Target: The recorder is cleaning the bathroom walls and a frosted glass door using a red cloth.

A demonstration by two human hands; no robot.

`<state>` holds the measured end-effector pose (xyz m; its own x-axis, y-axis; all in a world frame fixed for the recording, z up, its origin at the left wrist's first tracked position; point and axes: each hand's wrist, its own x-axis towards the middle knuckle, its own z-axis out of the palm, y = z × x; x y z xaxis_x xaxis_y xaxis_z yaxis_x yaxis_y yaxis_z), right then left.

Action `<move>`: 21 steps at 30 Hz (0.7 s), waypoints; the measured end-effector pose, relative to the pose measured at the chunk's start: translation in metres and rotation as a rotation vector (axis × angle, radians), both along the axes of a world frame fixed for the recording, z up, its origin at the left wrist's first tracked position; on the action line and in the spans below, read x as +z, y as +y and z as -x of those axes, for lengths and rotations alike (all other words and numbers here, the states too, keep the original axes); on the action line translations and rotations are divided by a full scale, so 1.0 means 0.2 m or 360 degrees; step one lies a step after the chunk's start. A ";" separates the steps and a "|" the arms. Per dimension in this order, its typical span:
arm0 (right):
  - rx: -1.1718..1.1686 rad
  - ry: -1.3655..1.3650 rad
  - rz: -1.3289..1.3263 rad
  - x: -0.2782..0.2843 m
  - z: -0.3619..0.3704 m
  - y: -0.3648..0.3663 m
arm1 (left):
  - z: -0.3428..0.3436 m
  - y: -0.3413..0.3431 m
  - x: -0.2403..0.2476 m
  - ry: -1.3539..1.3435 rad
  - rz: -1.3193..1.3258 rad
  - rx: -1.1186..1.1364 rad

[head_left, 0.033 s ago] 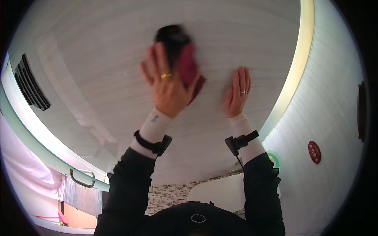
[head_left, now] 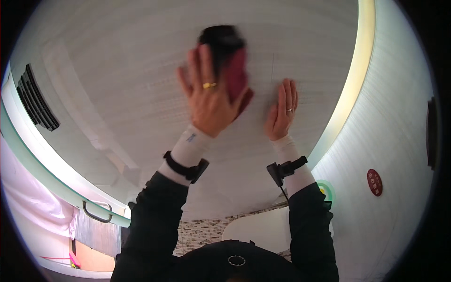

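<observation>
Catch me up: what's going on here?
The left hand lies over a red cloth on the grey surface; whether it grips or just presses is unclear. A blurred black thing shows by its fingertips. The right hand, off to the right, looks empty and appears to rest flat on that surface.

Printing is seen on one red oval sign (head_left: pixel 375 182), which is fixed to the pale panel (head_left: pixel 401 141) to the right of the yellowish strip's (head_left: pixel 348 82) lower end. White characters are borne by it, larger ones in a row and smaller ones alongside. A tiny blue mark (head_left: pixel 191 137) is carried on the white left cuff (head_left: pixel 183 152), left of the strip; it cannot be made out.
</observation>
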<state>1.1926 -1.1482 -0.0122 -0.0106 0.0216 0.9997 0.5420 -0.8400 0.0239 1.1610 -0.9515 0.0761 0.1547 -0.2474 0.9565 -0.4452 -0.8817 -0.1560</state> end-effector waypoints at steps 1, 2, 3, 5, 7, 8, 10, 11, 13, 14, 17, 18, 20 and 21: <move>0.0012 0.0008 0.0006 0.01 0.00 -0.01 | -0.01 -0.10 0.01 0.0034 -0.0039 -0.0012; 0.0049 -0.0034 -0.0015 0.00 -0.01 0.02 | -0.01 -0.18 -0.01 0.0037 -0.0097 -0.0082; 0.0084 -0.0075 -0.0035 -0.01 -0.01 0.04 | -0.01 -0.23 -0.02 0.0124 -0.0232 -0.0083; 0.0121 -0.0122 -0.0097 -0.03 -0.05 0.03 | -0.04 -0.33 -0.10 0.0089 -0.0319 -0.0208; 0.0097 -0.0173 -0.0123 -0.04 -0.06 0.02 | -0.05 -0.32 -0.16 0.0106 -0.0320 -0.0162; 0.0043 -0.0200 -0.0053 -0.03 -0.05 0.00 | -0.05 -0.30 -0.17 0.0070 -0.0323 -0.0201; -0.0019 -0.0172 0.0020 -0.01 -0.03 0.01 | -0.06 -0.19 -0.22 0.0058 -0.0312 -0.0166; -0.0029 -0.0119 0.0022 0.00 -0.01 0.02 | -0.06 -0.12 -0.26 0.0037 -0.0277 -0.0174; -0.0042 -0.0184 0.0096 0.01 0.00 0.01 | -0.04 0.07 -0.34 0.0005 -0.0228 -0.0131; -0.0072 -0.0199 0.0108 0.02 0.00 0.01 | -0.03 0.17 -0.39 0.0008 -0.0117 -0.0028; -0.0129 -0.0245 0.0169 0.02 -0.01 -0.01 | 0.01 0.56 -0.51 0.0085 0.0215 0.0245; -0.0144 -0.0280 0.0211 0.02 -0.02 0.00 | 0.04 0.71 -0.55 0.0143 0.0385 0.0297; -0.0125 -0.0257 0.0190 0.01 -0.02 0.02 | 0.05 1.02 -0.63 0.0116 0.0692 0.0432; -0.0145 -0.0238 0.0166 0.01 -0.01 0.04 | 0.06 1.17 -0.67 0.0087 0.0857 0.0531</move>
<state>1.1954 -1.1405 -0.0101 -0.1519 0.1324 0.9795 0.4477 -0.8743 0.1876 1.1484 -0.7170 -0.0585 0.1924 0.3364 0.9219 -0.1276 -0.9229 0.3633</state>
